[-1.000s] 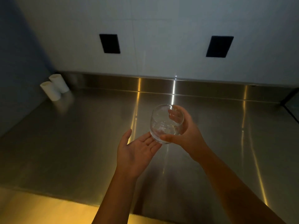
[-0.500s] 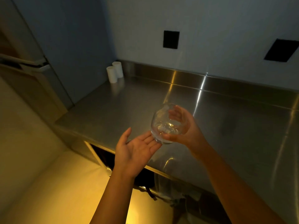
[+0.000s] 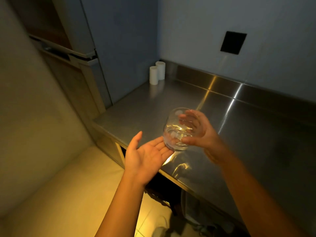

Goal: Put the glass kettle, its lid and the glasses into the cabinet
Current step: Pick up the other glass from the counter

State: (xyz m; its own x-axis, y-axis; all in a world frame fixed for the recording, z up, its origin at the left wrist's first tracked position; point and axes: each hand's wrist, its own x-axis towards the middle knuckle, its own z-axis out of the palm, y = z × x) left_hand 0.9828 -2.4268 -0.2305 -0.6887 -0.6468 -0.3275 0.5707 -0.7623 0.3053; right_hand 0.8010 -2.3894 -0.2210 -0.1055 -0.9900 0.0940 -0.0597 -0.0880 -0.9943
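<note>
Clear glass (image 3: 177, 129), tilted, held by right hand (image 3: 199, 132) above steel counter (image 3: 248, 139); left hand (image 3: 145, 156) spread flat, palm up, fingertips under glass base; 2 white cylinders (image 3: 157, 72) at rear corner

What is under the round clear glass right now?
The open left hand sits palm-up, fingertips under the round clear glass, which the right hand holds above the steel counter. Whether the fingertips touch is unclear.

dim scene; warm yellow light pools on the floor (image 3: 71, 194) low down, while the wall (image 3: 222, 23) stays cool blue-grey. bright streaks glare on the steel counter (image 3: 256, 134). the glass (image 3: 174, 132) glints. edges bend and blur, wide-angle.
</note>
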